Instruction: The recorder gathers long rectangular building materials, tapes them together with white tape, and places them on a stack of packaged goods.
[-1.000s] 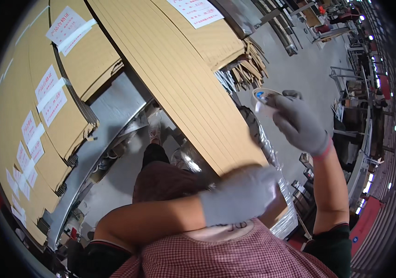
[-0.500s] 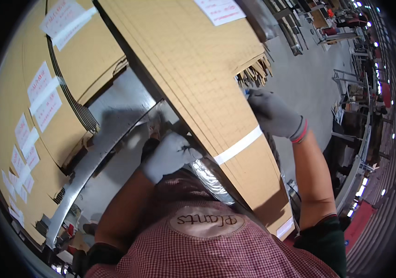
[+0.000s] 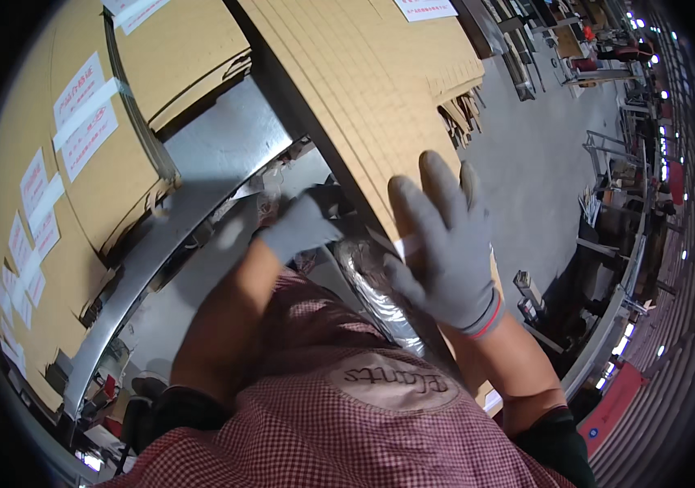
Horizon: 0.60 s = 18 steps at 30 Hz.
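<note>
A tall stack of flat brown cardboard sheets [image 3: 355,98] runs diagonally in front of me. My right hand [image 3: 449,240], in a grey glove with a red-edged cuff, is over it with fingers spread, holding nothing. The palm hides most of the white band [image 3: 406,245] around the stack. Beside the stack's left edge, my gloved left hand [image 3: 302,228] has its fingers drawn together. What they hold, if anything, is hidden. Just below that hand is a shiny roll-like part [image 3: 384,305] in clear film, along the stack's near side.
To the left, more banded cardboard bundles [image 3: 132,142] with white labels rest on a metal table [image 3: 229,134] with a curved-looking edge. Cardboard offcuts [image 3: 461,118] poke out at the stack's right side. Metal racks [image 3: 616,154] and machinery stand further right on the grey floor.
My right hand has come from the stack's far right side onto its top, fingers opening out over the white band. My left hand has shifted slightly up. The view has moved a little.
</note>
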Each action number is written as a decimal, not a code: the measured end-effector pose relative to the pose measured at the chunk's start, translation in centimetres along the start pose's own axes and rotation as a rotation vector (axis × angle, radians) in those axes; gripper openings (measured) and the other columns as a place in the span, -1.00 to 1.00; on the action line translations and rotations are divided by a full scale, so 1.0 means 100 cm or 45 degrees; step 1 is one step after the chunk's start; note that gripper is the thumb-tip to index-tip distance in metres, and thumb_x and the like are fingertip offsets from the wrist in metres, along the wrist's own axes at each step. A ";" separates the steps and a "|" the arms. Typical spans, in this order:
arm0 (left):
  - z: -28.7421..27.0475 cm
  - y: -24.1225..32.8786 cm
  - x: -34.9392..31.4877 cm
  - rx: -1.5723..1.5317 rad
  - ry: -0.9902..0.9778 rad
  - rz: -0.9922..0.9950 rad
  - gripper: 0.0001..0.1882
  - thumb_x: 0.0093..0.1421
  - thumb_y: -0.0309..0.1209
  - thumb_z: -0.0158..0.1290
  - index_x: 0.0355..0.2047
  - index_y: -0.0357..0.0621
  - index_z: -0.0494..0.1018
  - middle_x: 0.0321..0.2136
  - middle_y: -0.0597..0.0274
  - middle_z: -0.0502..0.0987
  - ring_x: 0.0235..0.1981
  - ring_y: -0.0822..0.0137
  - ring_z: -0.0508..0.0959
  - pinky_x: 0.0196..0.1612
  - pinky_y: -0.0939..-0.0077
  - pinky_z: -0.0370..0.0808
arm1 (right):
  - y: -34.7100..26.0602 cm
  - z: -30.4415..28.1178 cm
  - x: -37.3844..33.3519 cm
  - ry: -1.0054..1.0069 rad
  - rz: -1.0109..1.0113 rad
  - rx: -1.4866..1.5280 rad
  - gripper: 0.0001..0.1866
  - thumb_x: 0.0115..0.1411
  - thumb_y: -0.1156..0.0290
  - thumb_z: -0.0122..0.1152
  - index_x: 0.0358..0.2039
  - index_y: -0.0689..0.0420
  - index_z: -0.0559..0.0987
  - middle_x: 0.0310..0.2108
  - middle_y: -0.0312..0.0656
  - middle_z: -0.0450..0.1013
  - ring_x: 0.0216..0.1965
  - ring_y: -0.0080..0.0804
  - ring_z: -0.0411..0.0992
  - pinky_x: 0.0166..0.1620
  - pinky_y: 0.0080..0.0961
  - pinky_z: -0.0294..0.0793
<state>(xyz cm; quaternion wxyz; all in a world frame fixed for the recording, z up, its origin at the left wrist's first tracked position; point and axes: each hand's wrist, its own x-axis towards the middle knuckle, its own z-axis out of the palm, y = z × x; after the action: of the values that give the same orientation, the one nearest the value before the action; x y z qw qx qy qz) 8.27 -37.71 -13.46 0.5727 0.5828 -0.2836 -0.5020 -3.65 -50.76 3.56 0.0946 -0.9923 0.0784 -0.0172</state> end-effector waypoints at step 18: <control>0.020 0.149 0.042 1.232 -0.203 1.029 -0.52 0.10 0.13 0.04 -0.43 -0.02 0.64 -0.08 0.11 0.50 0.10 -0.01 0.35 0.26 0.02 0.12 | 0.109 -0.093 0.017 -0.815 0.039 0.974 -0.69 0.19 0.21 0.18 -0.09 0.01 0.62 -0.11 -0.21 0.55 0.05 -0.36 0.43 0.30 -0.21 0.02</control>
<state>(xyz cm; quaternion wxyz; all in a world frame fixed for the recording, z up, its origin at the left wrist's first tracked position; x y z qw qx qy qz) 11.49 -44.98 -0.08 0.3659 0.5835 -0.7176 -0.1032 -4.11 -63.32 10.66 0.4714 -0.8407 0.0479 0.2621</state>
